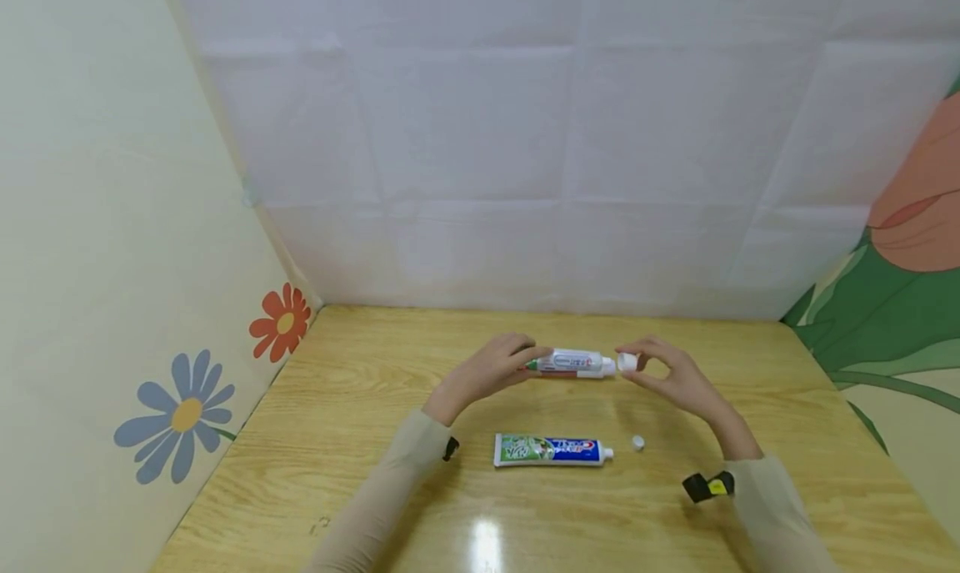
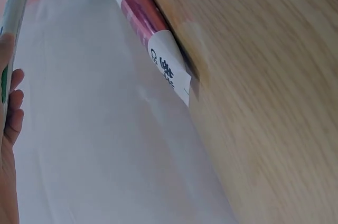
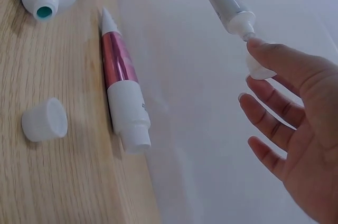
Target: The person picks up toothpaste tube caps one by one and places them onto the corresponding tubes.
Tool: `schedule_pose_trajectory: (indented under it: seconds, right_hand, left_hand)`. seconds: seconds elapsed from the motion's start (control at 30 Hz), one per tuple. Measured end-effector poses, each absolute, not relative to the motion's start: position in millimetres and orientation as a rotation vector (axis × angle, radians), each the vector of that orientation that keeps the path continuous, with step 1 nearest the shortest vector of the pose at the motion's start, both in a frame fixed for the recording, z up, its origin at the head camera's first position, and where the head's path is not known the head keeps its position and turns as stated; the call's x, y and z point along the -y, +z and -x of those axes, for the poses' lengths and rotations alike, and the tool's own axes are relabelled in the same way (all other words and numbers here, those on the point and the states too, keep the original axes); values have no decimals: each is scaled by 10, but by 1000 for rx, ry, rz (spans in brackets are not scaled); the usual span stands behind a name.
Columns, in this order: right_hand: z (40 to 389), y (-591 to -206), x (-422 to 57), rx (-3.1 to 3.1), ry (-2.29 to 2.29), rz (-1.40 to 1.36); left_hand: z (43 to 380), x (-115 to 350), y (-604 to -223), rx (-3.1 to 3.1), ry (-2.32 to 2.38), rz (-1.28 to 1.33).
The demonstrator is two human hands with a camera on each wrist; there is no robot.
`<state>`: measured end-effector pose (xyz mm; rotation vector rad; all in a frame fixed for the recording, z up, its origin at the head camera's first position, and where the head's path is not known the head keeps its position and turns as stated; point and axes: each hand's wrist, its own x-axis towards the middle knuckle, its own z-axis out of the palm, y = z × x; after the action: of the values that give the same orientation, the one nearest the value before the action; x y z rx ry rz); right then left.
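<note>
My left hand (image 1: 495, 369) grips a white toothpaste tube (image 1: 576, 359) by its green end, its nozzle pointing right. Between thumb and forefinger, my right hand (image 1: 678, 381) pinches a white cap (image 1: 627, 362) just off that nozzle; the right wrist view shows the cap (image 3: 259, 68) below the nozzle tip, and I cannot tell whether they touch. A pink and white toothpaste tube (image 3: 120, 71) lies on the table beyond; the held tube mostly hides it in the head view. Nearer me is a blue and green toothpaste tube (image 1: 551, 450), uncapped, with a loose white cap (image 1: 638, 443) right of its nozzle.
The wooden table (image 1: 375, 356) meets a white cloth backdrop (image 1: 465, 139) at its far edge. Walls with painted flowers stand on the left and right. Black straps (image 1: 707, 486) show at the wrists.
</note>
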<state>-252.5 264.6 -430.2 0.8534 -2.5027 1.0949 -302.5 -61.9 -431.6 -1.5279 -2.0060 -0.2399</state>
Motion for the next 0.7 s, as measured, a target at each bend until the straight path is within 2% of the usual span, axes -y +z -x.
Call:
schedule_pose_trajectory:
  seconds: [0.43,0.7]
  right_hand:
    - [2253,-3952,-2411,2465,1094,-875]
    - [2341,-4061,-2424,2440,1118,-902]
  left_hand:
    - [2964,610,-4255,1978,-186,1484]
    - [2917,609,-4233,2007,-165,1447]
